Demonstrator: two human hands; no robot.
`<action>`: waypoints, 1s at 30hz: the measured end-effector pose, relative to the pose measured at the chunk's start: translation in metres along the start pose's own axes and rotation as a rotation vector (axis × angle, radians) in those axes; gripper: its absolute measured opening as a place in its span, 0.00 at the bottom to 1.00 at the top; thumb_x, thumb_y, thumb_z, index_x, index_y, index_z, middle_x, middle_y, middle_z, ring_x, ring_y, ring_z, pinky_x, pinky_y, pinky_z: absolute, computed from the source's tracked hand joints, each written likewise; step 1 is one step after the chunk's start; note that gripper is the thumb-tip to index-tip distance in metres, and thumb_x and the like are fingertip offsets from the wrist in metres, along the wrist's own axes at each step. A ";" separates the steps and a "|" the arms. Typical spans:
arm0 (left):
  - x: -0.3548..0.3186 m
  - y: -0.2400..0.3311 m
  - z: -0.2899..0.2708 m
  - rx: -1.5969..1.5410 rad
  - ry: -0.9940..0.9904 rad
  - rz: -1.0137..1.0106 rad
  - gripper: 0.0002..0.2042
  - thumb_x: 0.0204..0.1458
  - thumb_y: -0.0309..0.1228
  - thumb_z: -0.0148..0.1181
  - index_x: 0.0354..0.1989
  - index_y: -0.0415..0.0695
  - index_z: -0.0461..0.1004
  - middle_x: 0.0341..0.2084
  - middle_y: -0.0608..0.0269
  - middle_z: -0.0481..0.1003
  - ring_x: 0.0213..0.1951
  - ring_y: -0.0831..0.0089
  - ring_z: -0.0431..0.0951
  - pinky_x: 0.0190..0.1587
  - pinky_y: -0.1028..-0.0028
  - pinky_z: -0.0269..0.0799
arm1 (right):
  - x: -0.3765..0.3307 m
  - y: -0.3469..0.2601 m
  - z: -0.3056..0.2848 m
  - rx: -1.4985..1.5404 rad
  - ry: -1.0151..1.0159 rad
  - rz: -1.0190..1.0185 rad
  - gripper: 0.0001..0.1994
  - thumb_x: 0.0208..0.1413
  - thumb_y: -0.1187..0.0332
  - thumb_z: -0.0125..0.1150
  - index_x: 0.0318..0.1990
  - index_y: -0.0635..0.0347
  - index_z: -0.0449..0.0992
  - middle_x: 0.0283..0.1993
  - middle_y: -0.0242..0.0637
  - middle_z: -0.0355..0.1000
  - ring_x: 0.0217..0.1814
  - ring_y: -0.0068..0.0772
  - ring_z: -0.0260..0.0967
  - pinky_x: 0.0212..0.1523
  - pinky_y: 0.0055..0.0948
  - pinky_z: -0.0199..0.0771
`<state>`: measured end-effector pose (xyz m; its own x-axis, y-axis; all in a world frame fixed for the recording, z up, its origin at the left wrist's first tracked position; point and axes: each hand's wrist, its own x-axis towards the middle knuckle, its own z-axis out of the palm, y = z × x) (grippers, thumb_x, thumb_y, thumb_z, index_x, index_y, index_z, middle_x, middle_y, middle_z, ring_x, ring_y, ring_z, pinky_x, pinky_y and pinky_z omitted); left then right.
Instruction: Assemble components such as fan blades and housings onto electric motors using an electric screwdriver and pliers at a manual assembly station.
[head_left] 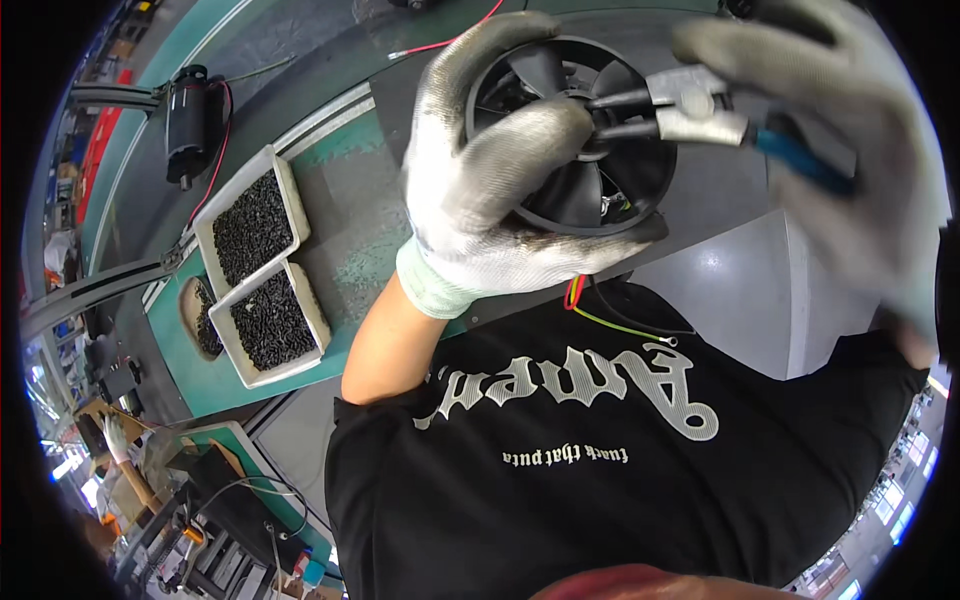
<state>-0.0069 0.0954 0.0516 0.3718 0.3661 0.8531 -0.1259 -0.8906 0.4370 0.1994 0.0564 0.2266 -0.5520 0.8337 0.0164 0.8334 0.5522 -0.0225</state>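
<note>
Black fan (575, 190) in gloved left hand (480, 190) fingers — right hand (830, 150) fingers around blue-handled pliers (690, 110) at its hub.

A round black fan (575, 130) with curved blades is held up close, its face turned toward the camera. Red, yellow and black wires hang from its lower edge. Silver pliers (690, 108) with blue handles are pressed against its hub.

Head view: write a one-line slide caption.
Gloved left hand holds a black fan while the right hand applies pliers to its hub.
</note>
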 end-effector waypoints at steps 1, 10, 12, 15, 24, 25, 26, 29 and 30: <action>-0.002 0.002 0.000 -0.026 0.042 -0.004 0.41 0.25 0.42 0.84 0.50 0.40 0.69 0.54 0.32 0.66 0.54 0.46 0.72 0.57 0.53 0.70 | 0.001 0.000 0.002 -0.028 -0.020 -0.012 0.21 0.40 0.67 0.63 0.45 0.64 0.80 0.32 0.46 0.74 0.33 0.40 0.71 0.34 0.33 0.72; 0.007 0.000 -0.002 -0.084 0.109 0.005 0.36 0.22 0.43 0.83 0.37 0.35 0.67 0.45 0.23 0.71 0.51 0.42 0.75 0.54 0.51 0.71 | -0.087 0.121 0.251 -0.211 0.524 0.661 0.26 0.50 0.64 0.66 0.58 0.56 0.72 0.54 0.51 0.68 0.57 0.51 0.67 0.57 0.40 0.69; 0.008 -0.008 -0.010 -0.055 0.035 -0.060 0.34 0.26 0.41 0.82 0.37 0.34 0.67 0.45 0.24 0.71 0.52 0.44 0.75 0.53 0.52 0.72 | -0.093 0.080 0.264 0.002 0.550 0.618 0.29 0.49 0.64 0.67 0.61 0.53 0.69 0.57 0.52 0.67 0.60 0.53 0.64 0.59 0.43 0.67; 0.015 -0.004 0.001 -0.100 0.108 -0.144 0.39 0.29 0.39 0.79 0.50 0.32 0.66 0.49 0.36 0.71 0.51 0.51 0.75 0.52 0.59 0.72 | -0.066 -0.003 0.239 0.570 0.455 0.409 0.47 0.37 0.54 0.74 0.66 0.62 0.59 0.67 0.56 0.57 0.69 0.60 0.54 0.68 0.47 0.55; -0.049 0.022 -0.013 0.494 -0.212 -0.301 0.20 0.52 0.26 0.54 0.55 0.33 0.68 0.51 0.42 0.71 0.53 0.54 0.74 0.56 0.62 0.69 | 0.025 0.059 0.278 1.621 0.638 0.549 0.18 0.58 0.61 0.60 0.49 0.66 0.74 0.43 0.36 0.74 0.43 0.26 0.72 0.46 0.28 0.73; -0.051 0.044 -0.030 0.319 -0.228 -0.469 0.17 0.53 0.26 0.54 0.51 0.33 0.71 0.46 0.45 0.74 0.48 0.57 0.77 0.54 0.64 0.70 | 0.034 0.081 0.271 1.560 0.670 0.562 0.20 0.58 0.59 0.61 0.50 0.67 0.73 0.43 0.38 0.74 0.43 0.28 0.72 0.46 0.29 0.73; -0.052 0.064 -0.047 0.140 -0.240 -0.641 0.14 0.54 0.27 0.54 0.47 0.32 0.73 0.41 0.47 0.77 0.44 0.60 0.79 0.51 0.66 0.72 | 0.045 0.111 0.257 1.576 0.707 0.699 0.22 0.56 0.56 0.63 0.49 0.68 0.72 0.41 0.40 0.74 0.41 0.33 0.73 0.42 0.32 0.75; -0.104 0.100 -0.068 0.070 0.065 -0.941 0.13 0.57 0.28 0.50 0.44 0.33 0.74 0.38 0.51 0.78 0.41 0.66 0.80 0.47 0.71 0.72 | 0.101 0.206 0.202 1.071 0.287 0.770 0.37 0.47 0.40 0.66 0.53 0.65 0.76 0.39 0.46 0.75 0.36 0.44 0.74 0.40 0.48 0.75; -0.111 0.110 -0.071 0.087 0.078 -0.974 0.13 0.57 0.28 0.50 0.44 0.33 0.74 0.38 0.51 0.78 0.41 0.66 0.80 0.47 0.71 0.72 | 0.136 0.246 0.207 0.750 0.210 0.828 0.30 0.48 0.44 0.66 0.47 0.62 0.80 0.42 0.45 0.76 0.41 0.43 0.75 0.45 0.40 0.75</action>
<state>-0.1278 -0.0242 0.0251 0.2150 0.9653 0.1484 0.2734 -0.2053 0.9397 0.3232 0.3057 0.0169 0.2349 0.9650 -0.1166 0.6738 -0.2481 -0.6960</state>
